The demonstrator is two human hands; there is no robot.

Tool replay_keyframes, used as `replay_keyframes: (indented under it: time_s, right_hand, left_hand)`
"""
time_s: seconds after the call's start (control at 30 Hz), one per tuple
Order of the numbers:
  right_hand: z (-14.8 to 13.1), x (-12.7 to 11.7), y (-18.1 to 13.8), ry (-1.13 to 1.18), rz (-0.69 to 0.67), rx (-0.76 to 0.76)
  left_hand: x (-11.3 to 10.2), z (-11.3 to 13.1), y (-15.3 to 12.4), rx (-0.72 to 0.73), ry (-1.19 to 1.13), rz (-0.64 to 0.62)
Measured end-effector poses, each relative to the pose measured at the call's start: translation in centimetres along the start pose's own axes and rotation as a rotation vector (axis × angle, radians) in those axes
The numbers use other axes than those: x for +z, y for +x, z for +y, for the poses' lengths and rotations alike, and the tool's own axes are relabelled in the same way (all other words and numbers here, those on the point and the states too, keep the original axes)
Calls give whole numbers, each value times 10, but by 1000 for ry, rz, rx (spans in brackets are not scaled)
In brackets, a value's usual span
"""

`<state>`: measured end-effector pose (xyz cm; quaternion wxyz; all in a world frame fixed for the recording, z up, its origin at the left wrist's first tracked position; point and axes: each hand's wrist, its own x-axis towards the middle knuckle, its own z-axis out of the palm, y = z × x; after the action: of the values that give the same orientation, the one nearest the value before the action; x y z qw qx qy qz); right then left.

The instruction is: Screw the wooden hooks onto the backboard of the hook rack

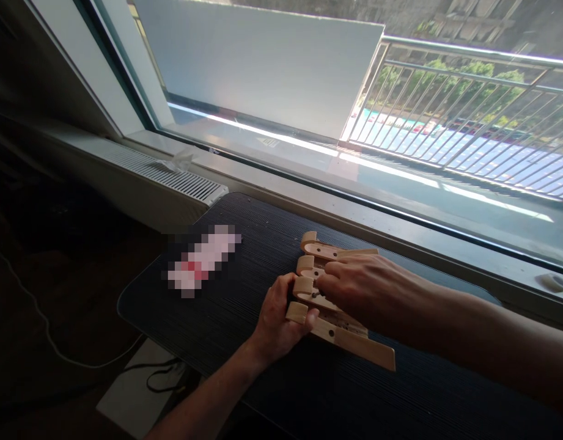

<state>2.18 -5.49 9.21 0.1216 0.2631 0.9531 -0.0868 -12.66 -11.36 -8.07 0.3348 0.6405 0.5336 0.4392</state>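
Several light wooden pieces with rounded, hooked ends and small holes lie side by side on a dark ribbed table. My left hand curls around the rounded ends of the nearest pieces, thumb pressed against the front one. My right hand lies on top of the middle pieces, fingers bent and pinching at one rounded end. The farthest piece is untouched beyond my right fingers.
A blurred pink and white object lies on the table to the left. A white radiator grille and a window sill run behind the table. A white cable trails over the dark floor at left.
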Motion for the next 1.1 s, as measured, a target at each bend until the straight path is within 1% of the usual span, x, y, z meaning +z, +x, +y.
replay_keyframes:
  time_s: [0.07,0.17,0.23,0.37,0.47,0.53,0.6,0.67,0.8,0.93,1.1]
  right_hand:
    - [-2,6,2,-23,-8,89]
    - [-6,13,4,-87,8,305]
    - [-9,11,5,-138,13,360]
    - [-16,-8,6,-137,-71,299]
    - [-17,-21,5,-109,-86,190]
    - [-17,-24,4,-76,-90,108]
    - [-17,-21,5,-47,-107,67]
    - [-18,-17,7,-57,-114,81]
    - [-18,-10,12,-130,-56,166]
    - [-17,-8,19,-154,-38,201]
    - [-12,-2,23,-216,26,371]
  left_hand:
    - [0,0,0,-8,-4,1]
    - [0,-1,-1,-4,-3,3]
    - [0,0,-1,6,-2,3]
    - [-2,2,-1,23,-22,-12]
    - [-3,3,-2,18,-22,-14]
    - [-3,3,-2,12,-16,-10]
    - [-3,3,-1,12,-12,-4]
    - [-2,2,-1,14,-11,-2]
    - [-3,2,0,11,-11,-7]
    - [-3,2,-1,11,-16,-16]
    - [-4,3,-1,21,-19,-13]
